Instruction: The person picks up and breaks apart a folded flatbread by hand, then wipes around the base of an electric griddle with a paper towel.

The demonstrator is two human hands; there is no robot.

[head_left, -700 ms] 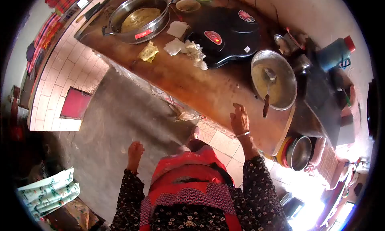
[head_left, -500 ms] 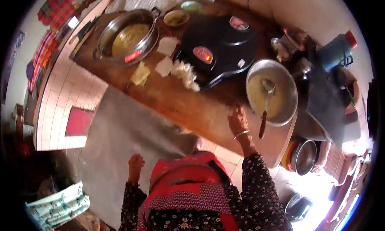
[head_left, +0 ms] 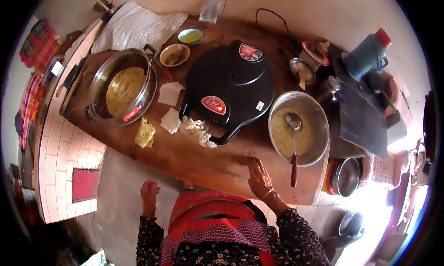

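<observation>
The head view shows a black griddle [head_left: 231, 83] in the middle of the table [head_left: 208, 169], lid down, broad and rounded, smooth with a dull sheen. Two red oval badges sit on its lid; a small red light glows in the nearer one, and a white label marks the right side. Its looped handle juts toward the person, with a crumpled, off-white cloth [head_left: 196, 131] bunched beside it.

The right hand [head_left: 260, 179] is over the table's near edge, between griddle and bowl, fingers extended and close together, gripping nothing; whether the palm touches the wood cannot be told. The left hand [head_left: 149, 196] hangs beyond the edge with fingers curled; whether anything is inside them cannot be told.

Just right of the griddle, a shiny metal bowl [head_left: 320, 122] contains pale, runny batter [head_left: 281, 134] flecked with darker bits. A ladle [head_left: 293, 169] leans in it, metal head in the batter, brown handle over the near rim. At left, a two-handled steel pot [head_left: 96, 97] holds a round, yellowish flatbread [head_left: 125, 90] with an uneven surface. A ragged, speckled yellow scrap [head_left: 145, 133] lies near it. Behind, a tan bowl [head_left: 183, 54] has dark bits inside, and a green bowl [head_left: 190, 35] contains something yellowish.
</observation>
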